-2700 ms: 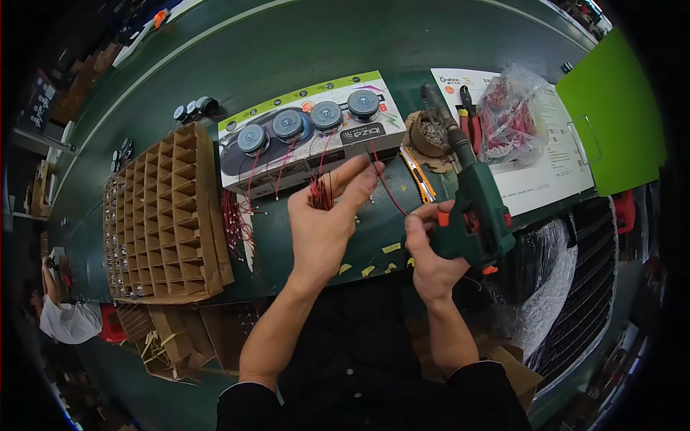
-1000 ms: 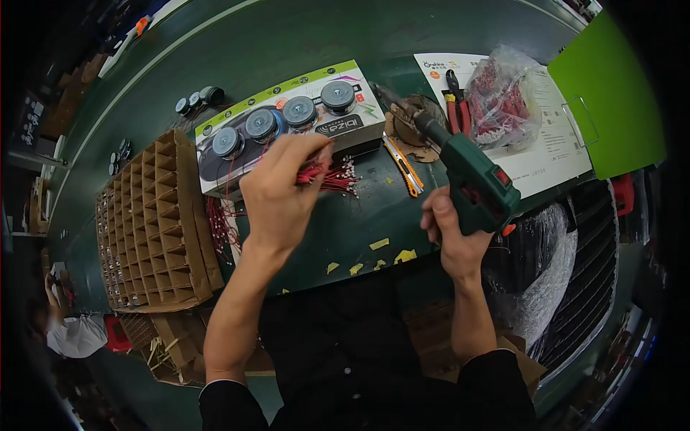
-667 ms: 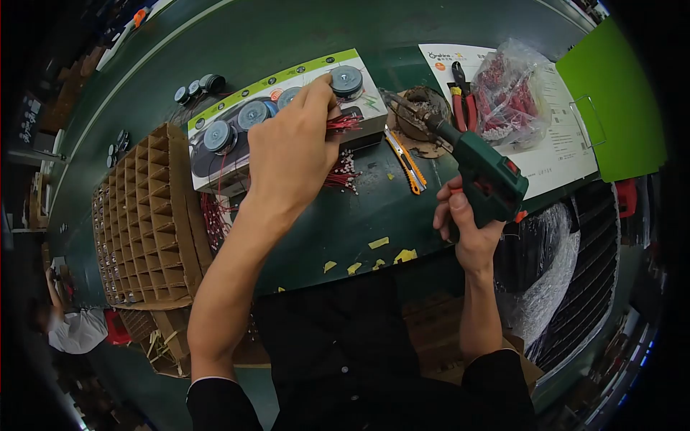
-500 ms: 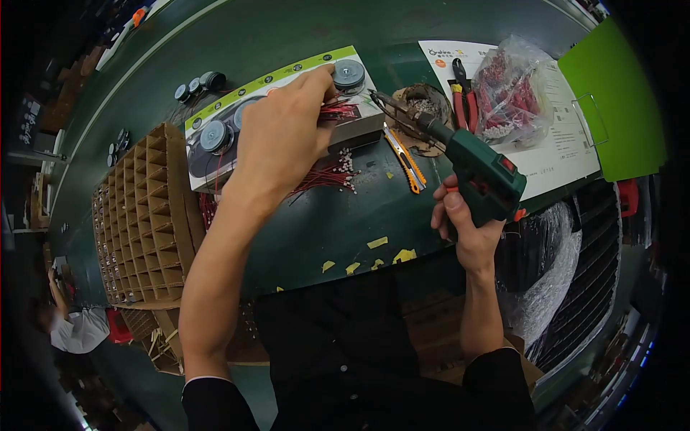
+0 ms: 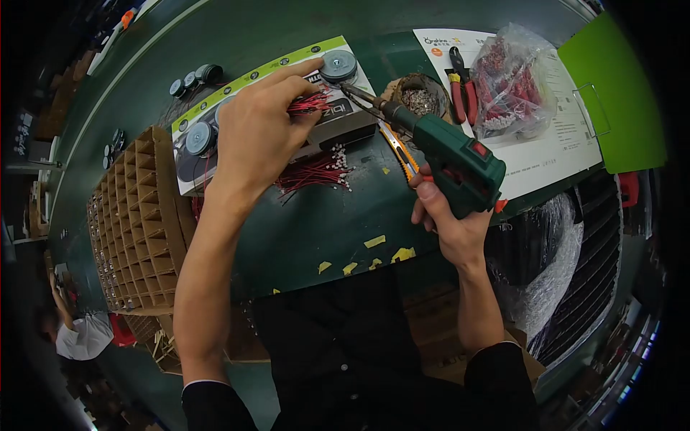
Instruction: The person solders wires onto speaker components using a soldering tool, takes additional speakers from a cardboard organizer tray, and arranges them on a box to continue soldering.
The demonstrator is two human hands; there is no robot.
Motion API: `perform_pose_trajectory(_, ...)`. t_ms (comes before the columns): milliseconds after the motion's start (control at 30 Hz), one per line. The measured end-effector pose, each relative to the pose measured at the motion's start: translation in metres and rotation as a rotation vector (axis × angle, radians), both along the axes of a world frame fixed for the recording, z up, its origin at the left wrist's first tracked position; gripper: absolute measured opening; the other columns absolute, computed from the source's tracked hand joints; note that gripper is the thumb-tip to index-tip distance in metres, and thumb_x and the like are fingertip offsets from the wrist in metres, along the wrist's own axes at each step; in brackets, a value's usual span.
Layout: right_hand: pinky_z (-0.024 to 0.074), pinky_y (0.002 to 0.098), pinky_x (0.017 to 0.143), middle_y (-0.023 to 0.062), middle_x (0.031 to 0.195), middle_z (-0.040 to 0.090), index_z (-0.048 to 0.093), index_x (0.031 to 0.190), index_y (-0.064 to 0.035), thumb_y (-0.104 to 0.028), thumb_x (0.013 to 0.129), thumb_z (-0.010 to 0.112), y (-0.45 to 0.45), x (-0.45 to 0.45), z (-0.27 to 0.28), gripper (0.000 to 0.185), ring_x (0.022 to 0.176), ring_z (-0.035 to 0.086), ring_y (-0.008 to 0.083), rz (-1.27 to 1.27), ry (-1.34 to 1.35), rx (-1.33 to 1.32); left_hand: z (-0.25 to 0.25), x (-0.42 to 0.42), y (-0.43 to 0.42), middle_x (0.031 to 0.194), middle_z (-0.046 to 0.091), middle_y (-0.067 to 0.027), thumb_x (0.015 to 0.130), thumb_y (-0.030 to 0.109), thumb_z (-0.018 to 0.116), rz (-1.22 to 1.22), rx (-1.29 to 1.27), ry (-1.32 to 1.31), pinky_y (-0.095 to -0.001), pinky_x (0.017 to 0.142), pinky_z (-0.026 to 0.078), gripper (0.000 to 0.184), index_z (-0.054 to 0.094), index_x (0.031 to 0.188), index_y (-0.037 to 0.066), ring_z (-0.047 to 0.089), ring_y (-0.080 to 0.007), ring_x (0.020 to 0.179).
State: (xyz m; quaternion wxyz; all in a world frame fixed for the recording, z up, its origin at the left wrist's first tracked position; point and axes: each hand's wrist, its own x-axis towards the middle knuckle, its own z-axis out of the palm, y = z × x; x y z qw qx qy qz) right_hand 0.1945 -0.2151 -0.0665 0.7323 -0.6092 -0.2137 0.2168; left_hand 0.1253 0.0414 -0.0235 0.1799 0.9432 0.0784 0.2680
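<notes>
My left hand (image 5: 262,129) is closed on a bunch of red and black wires (image 5: 307,104), its index finger reaching the rightmost round speaker (image 5: 338,65) on the printed box (image 5: 188,169). Another speaker (image 5: 201,138) shows at the box's left end; those between are mostly hidden behind the hand. My right hand (image 5: 449,219) grips the handle of a green soldering gun (image 5: 460,161), whose tip is close to the rightmost speaker's lower edge. More red wires with white ends (image 5: 316,171) lie on the green table (image 5: 309,237) below the box.
A divided cardboard tray (image 5: 140,223) stands at the left. Beyond the gun are a round container (image 5: 420,97), an orange cutter (image 5: 397,149), red-handled pliers (image 5: 463,93), a bag of wires (image 5: 510,90) and a green folder (image 5: 611,93). A person in white (image 5: 85,336) is at far left.
My left hand has moved from in front of the box up to the rightmost speaker, still with wires. The soldering gun's tip has come left to that speaker. The view has shifted slightly.
</notes>
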Motion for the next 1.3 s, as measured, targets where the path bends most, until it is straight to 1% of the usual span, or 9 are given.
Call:
perform_pose_trajectory(200, 0.0432, 0.0225, 0.045, 0.0109, 0.087, 0.069, 0.063, 0.111, 0.0039, -0.017, 0.091, 0.072, 0.002, -0.001, 0.003, 0.03, 0.054, 0.061, 0.0129, -0.042, -0.013, -0.045, -0.004, 0.002, -0.001, 0.115, 0.074, 0.0003, 0.078, 0.011, 0.077, 0.016, -0.004, -0.045, -0.0353, 0.072, 0.054, 0.016, 0.074, 0.092, 0.004, 0.07, -0.0265, 0.081)
perform_pose_trajectory(300, 0.0509, 0.025, 0.052, 0.0068, 0.09, 0.069, 0.067, 0.109, 0.003, -0.011, 0.089, 0.076, -0.002, 0.0, 0.004, 0.026, 0.063, 0.061, 0.0107, -0.025, 0.052, -0.036, -0.005, 0.003, -0.001, 0.114, 0.074, 0.0016, 0.078, 0.012, 0.076, 0.032, 0.038, -0.053, -0.0349, 0.07, 0.054, 0.016, 0.074, 0.092, 0.004, 0.07, -0.0254, 0.08)
perform_pose_trajectory(467, 0.0469, 0.0237, 0.049, 0.0039, 0.081, 0.066, 0.067, 0.104, 0.0015, -0.016, 0.089, 0.078, -0.005, 0.005, 0.005, 0.026, 0.056, 0.059, 0.0102, 0.012, 0.025, -0.113, -0.005, 0.004, -0.003, 0.114, 0.074, 0.0037, 0.08, 0.014, 0.076, 0.054, 0.059, -0.066, -0.0344, 0.067, 0.053, 0.015, 0.074, 0.092, 0.005, 0.07, -0.0241, 0.078)
perform_pose_trajectory(800, 0.0437, 0.0229, 0.048, 0.0026, 0.074, 0.063, 0.066, 0.101, 0.0008, -0.019, 0.09, 0.077, -0.001, -0.001, 0.008, 0.025, 0.053, 0.058, 0.0103, 0.014, 0.131, -0.05, -0.006, 0.005, -0.007, 0.114, 0.073, 0.0047, 0.079, 0.014, 0.077, 0.08, 0.104, -0.074, -0.035, 0.066, 0.053, 0.014, 0.074, 0.09, 0.006, 0.07, -0.0237, 0.078)
perform_pose_trajectory(900, 0.0414, 0.0234, 0.043, 0.0048, 0.076, 0.059, 0.061, 0.098, 0.0004, -0.02, 0.094, 0.071, 0.001, -0.007, 0.005, 0.023, 0.05, 0.057, 0.0119, 0.011, 0.053, -0.059, -0.007, 0.004, -0.007, 0.114, 0.073, 0.0049, 0.078, 0.015, 0.078, 0.085, 0.102, -0.075, -0.035, 0.066, 0.053, 0.014, 0.074, 0.09, 0.006, 0.07, -0.0236, 0.077)
perform_pose_trajectory(1100, 0.0462, 0.0238, 0.051, 0.0034, 0.078, 0.062, 0.064, 0.106, 0.0009, -0.013, 0.093, 0.071, -0.005, -0.002, 0.0, 0.02, 0.058, 0.057, 0.0094, 0.125, -0.136, -0.164, -0.007, 0.005, -0.008, 0.114, 0.073, 0.0044, 0.078, 0.015, 0.078, 0.09, 0.105, -0.079, -0.0352, 0.067, 0.053, 0.015, 0.074, 0.089, 0.007, 0.07, -0.0237, 0.078)
perform_pose_trajectory(1167, 0.0441, 0.025, 0.057, 0.0015, 0.077, 0.064, 0.068, 0.097, -0.0001, -0.015, 0.089, 0.079, -0.002, -0.002, 0.001, 0.02, 0.063, 0.056, 0.0087, 0.066, -0.259, -0.161, -0.006, 0.004, -0.008, 0.114, 0.073, 0.0041, 0.078, 0.015, 0.078, 0.087, 0.108, -0.083, -0.0352, 0.068, 0.054, 0.015, 0.075, 0.089, 0.007, 0.07, -0.0237, 0.078)
perform_pose_trajectory(1267, 0.0478, 0.0257, 0.061, 0.0026, 0.084, 0.067, 0.069, 0.1, 0.0003, -0.014, 0.087, 0.08, -0.009, 0.0, 0.004, 0.022, 0.068, 0.059, 0.0095, 0.072, -0.261, -0.218, -0.006, 0.005, -0.008, 0.114, 0.073, 0.0038, 0.078, 0.015, 0.077, 0.093, 0.087, -0.072, -0.0355, 0.069, 0.054, 0.015, 0.075, 0.09, 0.007, 0.07, -0.024, 0.08)
perform_pose_trajectory(1300, 0.0487, 0.0251, 0.061, 0.0029, 0.087, 0.067, 0.069, 0.103, 0.0001, -0.013, 0.087, 0.08, -0.011, 0.0, 0.003, 0.024, 0.067, 0.059, 0.0096, 0.047, -0.2, -0.128, -0.006, 0.005, -0.008, 0.114, 0.073, 0.0038, 0.078, 0.015, 0.077, 0.094, 0.089, -0.074, -0.0355, 0.069, 0.054, 0.015, 0.075, 0.09, 0.007, 0.07, -0.024, 0.08)
